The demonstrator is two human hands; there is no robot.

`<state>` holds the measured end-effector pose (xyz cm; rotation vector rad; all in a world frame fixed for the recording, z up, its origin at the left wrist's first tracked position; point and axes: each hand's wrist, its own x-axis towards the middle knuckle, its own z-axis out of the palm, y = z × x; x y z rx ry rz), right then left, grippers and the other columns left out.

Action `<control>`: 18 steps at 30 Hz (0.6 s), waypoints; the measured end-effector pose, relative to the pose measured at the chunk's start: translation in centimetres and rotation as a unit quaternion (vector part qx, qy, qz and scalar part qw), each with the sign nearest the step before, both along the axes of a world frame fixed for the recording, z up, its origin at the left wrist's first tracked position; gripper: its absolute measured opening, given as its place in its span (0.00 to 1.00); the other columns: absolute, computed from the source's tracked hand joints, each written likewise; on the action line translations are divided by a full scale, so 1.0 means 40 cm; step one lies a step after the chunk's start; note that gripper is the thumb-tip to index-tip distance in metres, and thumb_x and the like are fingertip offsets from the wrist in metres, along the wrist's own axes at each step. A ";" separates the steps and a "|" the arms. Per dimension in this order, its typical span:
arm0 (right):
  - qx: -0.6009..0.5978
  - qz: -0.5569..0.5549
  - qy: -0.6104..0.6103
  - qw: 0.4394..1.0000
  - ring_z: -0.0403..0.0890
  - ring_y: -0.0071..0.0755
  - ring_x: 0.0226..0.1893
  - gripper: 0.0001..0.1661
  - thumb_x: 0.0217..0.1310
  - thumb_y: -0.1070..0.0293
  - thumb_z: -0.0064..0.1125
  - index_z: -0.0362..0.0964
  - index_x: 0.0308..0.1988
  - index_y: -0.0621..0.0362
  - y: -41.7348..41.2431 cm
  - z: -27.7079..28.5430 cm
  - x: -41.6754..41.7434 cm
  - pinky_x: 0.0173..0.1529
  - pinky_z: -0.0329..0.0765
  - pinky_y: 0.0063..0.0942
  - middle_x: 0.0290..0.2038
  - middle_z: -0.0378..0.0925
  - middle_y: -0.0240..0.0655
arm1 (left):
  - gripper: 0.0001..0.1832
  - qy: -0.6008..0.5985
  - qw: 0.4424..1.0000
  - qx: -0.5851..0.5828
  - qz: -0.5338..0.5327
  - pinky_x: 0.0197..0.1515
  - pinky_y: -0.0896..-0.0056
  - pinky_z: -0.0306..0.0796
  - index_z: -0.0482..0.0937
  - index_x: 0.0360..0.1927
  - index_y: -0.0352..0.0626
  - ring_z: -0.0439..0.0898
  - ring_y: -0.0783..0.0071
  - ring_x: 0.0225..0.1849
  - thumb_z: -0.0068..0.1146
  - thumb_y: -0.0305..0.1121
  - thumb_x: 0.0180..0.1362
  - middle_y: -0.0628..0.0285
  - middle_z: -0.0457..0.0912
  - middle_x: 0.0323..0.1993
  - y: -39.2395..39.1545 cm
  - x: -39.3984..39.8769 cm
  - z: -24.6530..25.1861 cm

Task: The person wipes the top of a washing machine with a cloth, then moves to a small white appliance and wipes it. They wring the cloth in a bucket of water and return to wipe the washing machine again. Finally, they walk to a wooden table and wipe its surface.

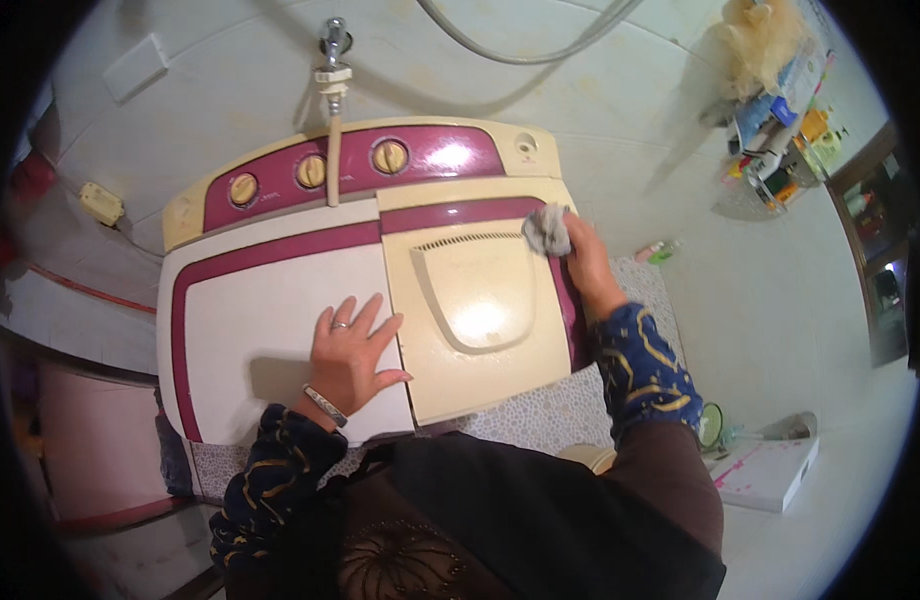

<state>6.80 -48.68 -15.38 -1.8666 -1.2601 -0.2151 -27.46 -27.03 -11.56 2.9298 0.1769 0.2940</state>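
Observation:
A twin-tub washing machine stands before me, with a white lid (257, 322) on the left and a cream lid (490, 390) on the right. My left hand (355, 352) rests with spread fingers on the white lid near the seam, holding nothing. In my right hand (589, 259) is a crumpled grey cloth (547, 231), pressed at the upper right corner of the cream lid. Behind the lids runs a maroon control panel (437, 152) with three cream knobs, the right one (391, 157) the largest in view. A beige hose (334, 161) hangs down in front of the panel.
A metal tap (335, 41) on the tiled wall feeds the hose. A grey flexible hose (505, 56) curves above. At the upper right hangs a cluttered wall rack (805, 161). A white box (767, 472) is at the lower right. A cream plug box (101, 204) is at the left.

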 end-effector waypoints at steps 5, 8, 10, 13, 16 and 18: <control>-0.080 -0.038 -0.037 0.995 0.69 0.54 0.62 0.28 0.51 0.84 0.54 0.71 0.54 0.59 -0.209 -0.072 -0.262 0.67 0.64 0.43 0.57 0.73 0.47 | 0.41 0.031 0.999 0.016 0.006 0.66 0.41 0.51 0.72 0.62 0.51 0.61 0.43 0.64 0.66 0.57 0.44 0.51 0.64 0.66 0.005 -0.001 -0.016; -0.093 -0.038 -0.080 0.992 0.70 0.53 0.61 0.25 0.52 0.80 0.56 0.72 0.52 0.56 -0.208 -0.078 -0.269 0.66 0.64 0.48 0.55 0.74 0.44 | 0.41 0.048 0.999 0.023 0.004 0.66 0.41 0.51 0.71 0.62 0.51 0.61 0.42 0.65 0.65 0.58 0.45 0.50 0.63 0.66 0.004 0.005 -0.015; -0.066 -0.077 -0.071 0.992 0.73 0.51 0.57 0.21 0.54 0.79 0.51 0.73 0.50 0.54 -0.114 -0.004 -0.194 0.61 0.65 0.55 0.53 0.76 0.43 | 0.42 0.048 0.998 0.031 0.008 0.66 0.42 0.51 0.71 0.62 0.51 0.60 0.42 0.65 0.66 0.58 0.44 0.50 0.63 0.66 0.009 -0.002 -0.017; 0.058 -0.111 0.055 0.991 0.74 0.60 0.50 0.21 0.53 0.83 0.47 0.73 0.48 0.59 -0.058 -0.046 -0.014 0.54 0.72 0.39 0.46 0.77 0.49 | 0.42 0.045 0.999 0.025 -0.011 0.67 0.42 0.52 0.70 0.63 0.51 0.60 0.42 0.65 0.67 0.56 0.44 0.50 0.62 0.67 0.007 0.016 -0.011; 0.018 -0.098 0.020 0.995 0.76 0.55 0.51 0.23 0.54 0.84 0.46 0.72 0.50 0.60 -0.040 -0.051 -0.067 0.57 0.71 0.38 0.48 0.77 0.49 | 0.42 0.030 1.000 0.005 0.001 0.67 0.42 0.52 0.70 0.64 0.51 0.60 0.43 0.66 0.69 0.52 0.43 0.49 0.62 0.67 0.012 -0.009 -0.014; 0.056 -0.059 -0.041 0.996 0.77 0.55 0.49 0.20 0.53 0.83 0.49 0.73 0.47 0.62 -0.058 0.000 -0.215 0.55 0.72 0.42 0.46 0.77 0.48 | 0.43 0.011 1.000 -0.006 0.002 0.67 0.42 0.52 0.69 0.64 0.50 0.60 0.43 0.66 0.70 0.50 0.43 0.49 0.61 0.67 0.013 -0.031 -0.019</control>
